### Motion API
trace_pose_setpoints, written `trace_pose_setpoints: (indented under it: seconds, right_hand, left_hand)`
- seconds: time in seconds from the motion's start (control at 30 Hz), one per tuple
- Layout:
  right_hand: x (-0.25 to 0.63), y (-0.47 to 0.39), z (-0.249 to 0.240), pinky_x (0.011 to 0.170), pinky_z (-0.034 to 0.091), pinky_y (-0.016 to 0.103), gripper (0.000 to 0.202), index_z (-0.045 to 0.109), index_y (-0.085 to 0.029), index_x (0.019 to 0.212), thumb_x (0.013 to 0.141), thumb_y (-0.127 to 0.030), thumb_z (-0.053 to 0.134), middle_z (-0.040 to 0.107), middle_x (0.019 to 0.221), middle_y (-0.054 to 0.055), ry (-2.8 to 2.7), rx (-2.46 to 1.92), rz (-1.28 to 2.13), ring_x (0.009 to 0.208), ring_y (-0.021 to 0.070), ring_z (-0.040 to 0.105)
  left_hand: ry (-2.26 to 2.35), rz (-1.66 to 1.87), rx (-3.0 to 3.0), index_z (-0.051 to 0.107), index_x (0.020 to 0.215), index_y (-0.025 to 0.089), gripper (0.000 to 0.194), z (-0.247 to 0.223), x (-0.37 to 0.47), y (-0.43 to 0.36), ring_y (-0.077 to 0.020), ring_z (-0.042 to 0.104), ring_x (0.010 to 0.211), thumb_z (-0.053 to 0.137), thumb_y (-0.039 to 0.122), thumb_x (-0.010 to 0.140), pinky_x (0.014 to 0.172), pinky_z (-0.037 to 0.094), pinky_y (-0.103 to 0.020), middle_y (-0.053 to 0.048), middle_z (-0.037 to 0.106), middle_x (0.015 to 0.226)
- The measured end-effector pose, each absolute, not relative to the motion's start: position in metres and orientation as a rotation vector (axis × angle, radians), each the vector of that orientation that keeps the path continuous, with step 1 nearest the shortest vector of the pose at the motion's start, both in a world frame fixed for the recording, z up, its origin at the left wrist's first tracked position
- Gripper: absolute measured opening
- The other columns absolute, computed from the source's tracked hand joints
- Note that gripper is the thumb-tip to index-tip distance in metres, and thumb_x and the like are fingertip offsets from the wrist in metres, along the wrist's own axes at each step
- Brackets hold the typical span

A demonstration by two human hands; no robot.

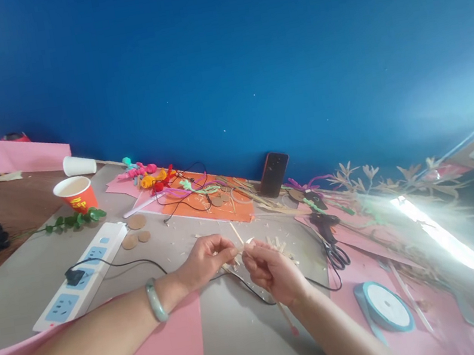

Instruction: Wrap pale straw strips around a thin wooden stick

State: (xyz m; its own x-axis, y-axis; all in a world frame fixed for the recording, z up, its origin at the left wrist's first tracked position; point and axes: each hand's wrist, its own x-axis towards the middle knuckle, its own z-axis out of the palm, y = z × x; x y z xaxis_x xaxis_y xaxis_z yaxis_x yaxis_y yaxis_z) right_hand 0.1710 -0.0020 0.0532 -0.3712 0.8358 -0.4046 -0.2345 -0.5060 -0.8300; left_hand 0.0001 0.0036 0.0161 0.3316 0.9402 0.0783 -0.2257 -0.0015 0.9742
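Observation:
Both hands meet above the middle of the grey work surface. My right hand is closed on a thin pale stick, whose upper end rises above the fingers. A thin length with a pink tip shows below the same hand. My left hand, with a green bangle on its wrist, is pinched close against the right fingertips. What lies between its thumb and finger is too small to make out. Pale shavings lie just behind the right hand.
A power strip and a red paper cup stand left. A phone leans on the blue wall. Scissors, a glue gun and a ribbon roll lie right. A black cable runs behind the hands.

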Motion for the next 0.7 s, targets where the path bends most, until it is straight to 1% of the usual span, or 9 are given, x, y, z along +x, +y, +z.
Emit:
trace_pose_setpoints:
  seconds: [0.27,0.4,0.5,0.63,0.7]
  right_hand:
    - [0.179,0.003,0.061,0.032,0.008,0.015,0.031,0.044,-0.019,0.067,0.069,-0.032,0.072,0.043,0.054,-0.007,-0.768,-1.065,1.859,0.039,0.0023,0.014]
    - [0.183,0.005,0.066,0.031,0.010,0.014,0.029,0.046,-0.018,0.067,0.070,-0.031,0.072,0.040,0.053,-0.007,-0.719,-1.003,1.849,0.039,0.0026,0.013]
    - [0.188,0.009,0.069,0.032,0.012,0.014,0.027,0.048,-0.018,0.067,0.071,-0.032,0.071,0.039,0.053,-0.008,-0.715,-0.943,1.766,0.039,0.0025,0.013]
    - [0.181,0.008,0.057,0.034,0.013,0.015,0.029,0.046,-0.018,0.066,0.073,-0.032,0.071,0.046,0.057,-0.006,-0.883,-1.087,1.645,0.039,0.0026,0.021]
    - [0.172,0.003,0.048,0.037,0.016,0.016,0.029,0.047,-0.018,0.068,0.073,-0.034,0.070,0.047,0.057,-0.006,-1.004,-1.153,1.681,0.040,0.0031,0.026]
  left_hand:
    - [0.805,1.084,1.237,0.062,0.073,0.013,0.025,0.015,-0.003,0.005,-0.0122,0.056,0.065,0.065,0.038,0.079,0.067,0.044,-0.025,-0.001,0.061,0.066]
    - [0.810,1.094,1.217,0.062,0.072,0.013,0.026,0.015,-0.003,0.006,-0.0122,0.056,0.065,0.065,0.038,0.078,0.067,0.043,-0.024,-0.001,0.061,0.066]
    - [0.829,1.114,1.185,0.062,0.073,0.013,0.025,0.015,-0.003,0.006,-0.0118,0.055,0.064,0.066,0.037,0.078,0.067,0.043,-0.024,-0.001,0.061,0.064]
    - [0.842,1.115,1.177,0.061,0.072,0.013,0.026,0.015,-0.002,0.005,-0.0119,0.055,0.063,0.065,0.038,0.078,0.065,0.043,-0.024,-0.002,0.061,0.065]
    - [0.866,1.125,1.182,0.060,0.071,0.013,0.027,0.013,-0.001,0.005,-0.0113,0.054,0.061,0.064,0.038,0.078,0.062,0.042,-0.023,-0.002,0.061,0.064]
